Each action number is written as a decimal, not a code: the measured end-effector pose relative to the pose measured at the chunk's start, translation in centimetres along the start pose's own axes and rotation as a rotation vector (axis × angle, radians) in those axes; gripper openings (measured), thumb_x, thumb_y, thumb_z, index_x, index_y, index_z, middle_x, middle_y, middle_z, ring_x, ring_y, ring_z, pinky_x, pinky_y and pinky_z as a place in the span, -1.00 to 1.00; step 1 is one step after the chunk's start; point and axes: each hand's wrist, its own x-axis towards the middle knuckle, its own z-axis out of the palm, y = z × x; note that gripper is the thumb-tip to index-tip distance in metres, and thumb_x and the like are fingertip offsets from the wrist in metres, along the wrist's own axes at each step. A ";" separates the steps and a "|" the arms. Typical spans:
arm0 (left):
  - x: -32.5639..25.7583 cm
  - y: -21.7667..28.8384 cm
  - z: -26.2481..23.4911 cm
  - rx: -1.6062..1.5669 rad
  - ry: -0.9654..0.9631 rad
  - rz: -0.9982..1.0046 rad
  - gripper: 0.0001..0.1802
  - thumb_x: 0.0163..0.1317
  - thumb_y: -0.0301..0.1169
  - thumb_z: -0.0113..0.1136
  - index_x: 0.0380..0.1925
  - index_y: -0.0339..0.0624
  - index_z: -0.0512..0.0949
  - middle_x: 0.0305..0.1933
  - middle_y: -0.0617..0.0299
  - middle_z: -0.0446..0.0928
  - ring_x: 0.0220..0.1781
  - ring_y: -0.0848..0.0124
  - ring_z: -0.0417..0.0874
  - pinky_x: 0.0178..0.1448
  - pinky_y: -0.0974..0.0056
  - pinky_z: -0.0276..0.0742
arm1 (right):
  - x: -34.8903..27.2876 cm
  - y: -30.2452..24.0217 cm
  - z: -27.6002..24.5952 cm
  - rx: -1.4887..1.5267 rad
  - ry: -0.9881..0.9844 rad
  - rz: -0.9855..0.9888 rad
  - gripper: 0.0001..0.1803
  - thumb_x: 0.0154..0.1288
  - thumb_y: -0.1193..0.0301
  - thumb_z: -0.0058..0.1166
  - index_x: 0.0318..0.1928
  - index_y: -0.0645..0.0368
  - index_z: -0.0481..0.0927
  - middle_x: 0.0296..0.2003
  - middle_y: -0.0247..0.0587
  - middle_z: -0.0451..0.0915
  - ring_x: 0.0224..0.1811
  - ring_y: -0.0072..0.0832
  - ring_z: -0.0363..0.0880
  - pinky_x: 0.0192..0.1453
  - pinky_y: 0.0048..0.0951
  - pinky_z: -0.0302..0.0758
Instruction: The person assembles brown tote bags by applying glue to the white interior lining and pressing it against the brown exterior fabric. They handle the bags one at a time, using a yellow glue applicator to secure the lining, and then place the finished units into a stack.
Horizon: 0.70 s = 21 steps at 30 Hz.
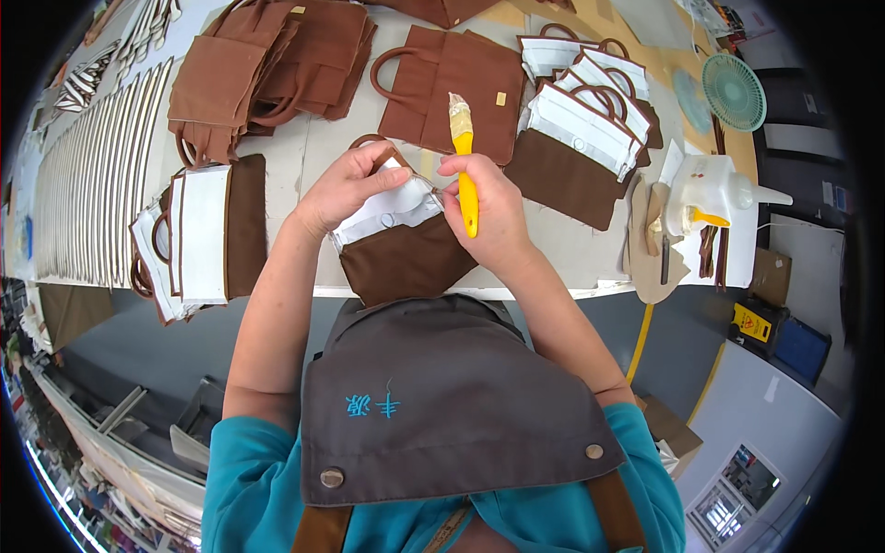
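Note:
My left hand (341, 189) pinches the upper edge of a bag panel (406, 258), which has a white lined top, a dark brown lower part and a brown handle. The panel rests at the table's near edge, in front of my apron. In my right hand (495, 207) is a brush (466, 175) with a yellow handle and pale, glue-coated bristles pointing away from me. Thumb and fingertips of that hand also meet at the panel's right edge, where a small thin strip shows; its exact kind is hard to make out.
Reddish-brown bag pieces (226, 78) are stacked at the far left, and another lies flat (489, 83) straight ahead. White-and-brown panels lie at left (205, 235) and right (581, 138). A white spouted bottle (710, 189) and green basket (734, 92) stand farther right. Long strips (101, 175) line the left.

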 end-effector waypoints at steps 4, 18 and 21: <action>0.1 -1.1 -0.5 0.001 0.014 0.010 -0.80 0.40 -0.25 0.23 -0.17 -0.12 0.53 -0.25 0.46 0.51 -0.18 0.66 0.45 0.00 0.44 0.39 | -0.1 -0.3 0.2 -0.006 0.010 -0.060 -0.63 0.10 0.73 0.15 -0.08 0.14 0.48 -0.16 -0.09 0.59 -0.25 -0.10 0.65 -0.17 -0.26 0.58; -0.2 -3.3 -0.7 -0.201 0.001 0.058 -0.84 0.39 -0.31 0.23 -0.15 -0.09 0.51 -0.22 0.45 0.46 -0.15 0.65 0.43 -0.04 0.43 0.41 | 0.6 -1.5 0.9 -0.014 -0.115 0.042 -0.53 0.10 0.66 0.14 0.04 0.04 0.45 -0.05 -0.08 0.58 -0.19 -0.12 0.68 -0.11 -0.24 0.59; -0.3 -1.7 -0.1 -0.164 0.033 0.003 -0.83 0.38 -0.35 0.25 -0.12 -0.12 0.52 -0.18 0.44 0.49 -0.13 0.64 0.46 -0.05 0.41 0.45 | 0.6 -1.6 0.6 -0.050 -0.113 0.096 -0.52 0.08 0.66 0.12 0.04 0.05 0.45 -0.04 -0.03 0.56 -0.04 0.01 0.61 -0.01 -0.13 0.58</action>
